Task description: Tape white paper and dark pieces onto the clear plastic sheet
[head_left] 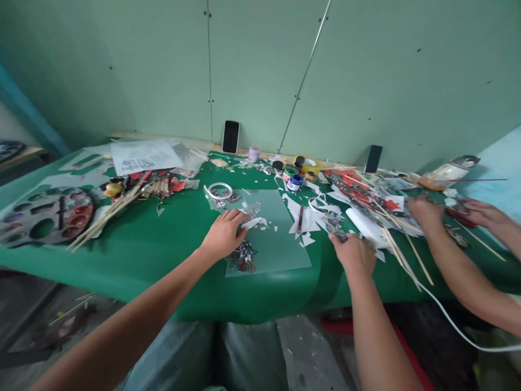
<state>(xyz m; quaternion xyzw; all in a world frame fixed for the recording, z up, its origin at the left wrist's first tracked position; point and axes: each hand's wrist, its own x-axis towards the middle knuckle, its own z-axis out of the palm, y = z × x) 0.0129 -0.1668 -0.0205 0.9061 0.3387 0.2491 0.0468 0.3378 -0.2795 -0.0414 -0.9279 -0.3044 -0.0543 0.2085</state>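
Note:
My left hand is over a clear plastic sheet, its fingers bent and closed together. A white paper scrap lies at its fingertips; whether it is gripped is hidden. Below that hand, small dark patterned cutouts rest on the sheet. More cutouts lie beside a white ring just beyond it. To the right, my right hand is closed at a small greyish, shiny item that is too blurred to name. White paper scraps and a dark slim tool lie between my hands.
At left are a paint palette and a bundle of thin sticks. Paint jars stand at the back, a phone against the wall. Another person's hands work at right, near a white cable over the table edge.

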